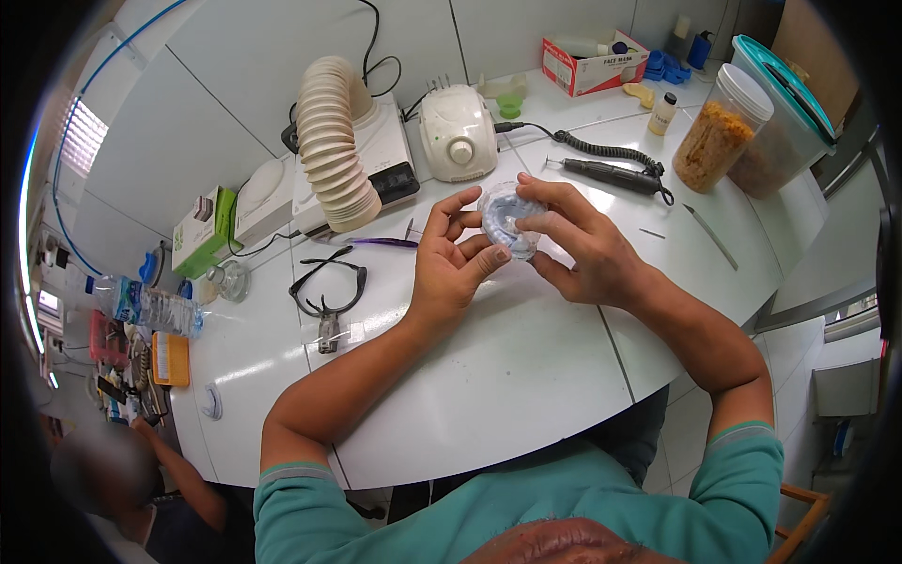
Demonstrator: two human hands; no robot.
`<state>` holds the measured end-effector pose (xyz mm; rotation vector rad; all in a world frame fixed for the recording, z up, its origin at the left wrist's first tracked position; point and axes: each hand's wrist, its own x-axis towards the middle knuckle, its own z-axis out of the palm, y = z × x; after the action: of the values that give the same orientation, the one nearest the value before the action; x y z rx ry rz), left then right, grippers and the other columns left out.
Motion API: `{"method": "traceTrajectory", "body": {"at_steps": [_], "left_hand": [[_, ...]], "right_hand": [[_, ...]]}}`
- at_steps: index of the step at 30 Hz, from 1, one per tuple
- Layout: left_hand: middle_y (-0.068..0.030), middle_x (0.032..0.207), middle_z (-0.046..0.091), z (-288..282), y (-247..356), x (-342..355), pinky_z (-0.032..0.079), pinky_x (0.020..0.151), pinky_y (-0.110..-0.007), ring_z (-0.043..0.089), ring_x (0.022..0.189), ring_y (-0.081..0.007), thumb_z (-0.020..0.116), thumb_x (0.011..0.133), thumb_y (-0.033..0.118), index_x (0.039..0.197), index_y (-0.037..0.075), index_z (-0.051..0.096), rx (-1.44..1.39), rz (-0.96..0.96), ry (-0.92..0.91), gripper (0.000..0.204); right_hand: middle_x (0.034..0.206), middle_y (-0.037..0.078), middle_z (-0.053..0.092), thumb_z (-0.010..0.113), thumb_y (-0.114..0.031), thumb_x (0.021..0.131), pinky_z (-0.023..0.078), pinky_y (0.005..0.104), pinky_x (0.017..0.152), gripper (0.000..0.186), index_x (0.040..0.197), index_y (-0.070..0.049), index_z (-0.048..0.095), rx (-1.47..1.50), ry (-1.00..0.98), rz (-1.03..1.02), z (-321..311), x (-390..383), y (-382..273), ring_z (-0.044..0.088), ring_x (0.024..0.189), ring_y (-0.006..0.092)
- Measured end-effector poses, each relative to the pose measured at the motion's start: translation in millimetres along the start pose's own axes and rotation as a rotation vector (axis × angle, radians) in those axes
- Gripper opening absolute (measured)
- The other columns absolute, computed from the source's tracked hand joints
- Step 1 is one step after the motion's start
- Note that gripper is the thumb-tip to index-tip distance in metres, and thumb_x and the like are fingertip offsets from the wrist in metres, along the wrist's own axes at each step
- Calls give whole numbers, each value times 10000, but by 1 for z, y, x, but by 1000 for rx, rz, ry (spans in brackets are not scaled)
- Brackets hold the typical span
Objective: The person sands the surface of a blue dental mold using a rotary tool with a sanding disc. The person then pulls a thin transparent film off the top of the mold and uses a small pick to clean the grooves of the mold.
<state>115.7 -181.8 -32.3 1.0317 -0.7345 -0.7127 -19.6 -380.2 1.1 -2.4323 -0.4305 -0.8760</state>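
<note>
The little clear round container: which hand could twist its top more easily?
Probably the right hand: its fingers lie over the top of the clear container, while the left hand props it from the side and below.

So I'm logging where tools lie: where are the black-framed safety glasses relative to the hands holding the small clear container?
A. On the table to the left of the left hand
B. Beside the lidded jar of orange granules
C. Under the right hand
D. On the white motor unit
A: the safety glasses lie on the white table, left of the left hand, which shares the small clear container with the right hand.
</note>
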Motion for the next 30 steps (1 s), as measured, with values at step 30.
{"method": "traceTrajectory", "body": {"at_steps": [30], "left_hand": [[-56,1208,733,10,7,2,552,664,-224,692,976,-104,989,828,95,1496,50,616,729,259,69,766]], "right_hand": [[1333,228,667,838,-44,846,655,442,856,379,1179,-1,661,56,48,187,20,-6,-10,764,1060,414]]}}
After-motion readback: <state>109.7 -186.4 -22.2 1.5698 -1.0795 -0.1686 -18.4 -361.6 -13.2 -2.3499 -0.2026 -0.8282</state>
